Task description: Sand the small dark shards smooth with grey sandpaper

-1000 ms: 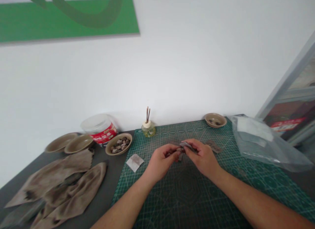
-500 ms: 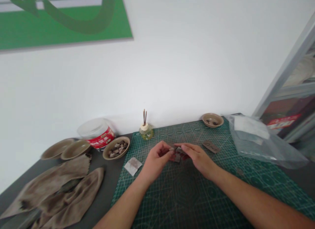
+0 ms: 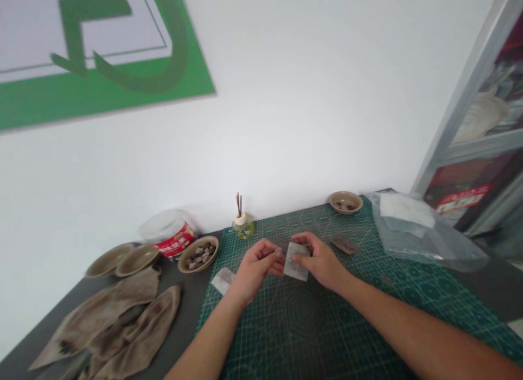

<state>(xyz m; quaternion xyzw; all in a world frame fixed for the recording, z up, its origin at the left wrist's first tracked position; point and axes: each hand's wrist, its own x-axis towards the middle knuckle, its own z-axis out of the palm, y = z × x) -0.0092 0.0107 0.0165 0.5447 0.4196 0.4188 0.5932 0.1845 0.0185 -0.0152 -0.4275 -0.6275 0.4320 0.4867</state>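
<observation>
Above the green cutting mat [image 3: 261, 336], my right hand [image 3: 321, 257] pinches a small pale grey, paper-like pouch [image 3: 296, 261] between thumb and fingers, its flat face turned towards me. My left hand [image 3: 257, 268] is just to its left, apart from the pouch, thumb and fingers closed together at the tips. Whatever may be between them is too small to name. Partly behind my left forearm, a second pale pouch or sachet [image 3: 223, 281] lies on the mat. A brown tag with dark marks [image 3: 344, 244] rests beyond my right hand.
On the left are a bowl of pebbles [image 3: 199, 254], two brown bowls [image 3: 137, 259], a red-labelled tub [image 3: 174, 241] and a crumpled brown cloth [image 3: 134, 336]. A reed diffuser [image 3: 243, 226] stands by the wall. Right: a small bowl [image 3: 346, 201] and a clear plastic bag [image 3: 429, 238].
My right hand has turned, and the grey pouch now shows its flat face. My hands have drawn slightly apart. The whole view has shifted a little.
</observation>
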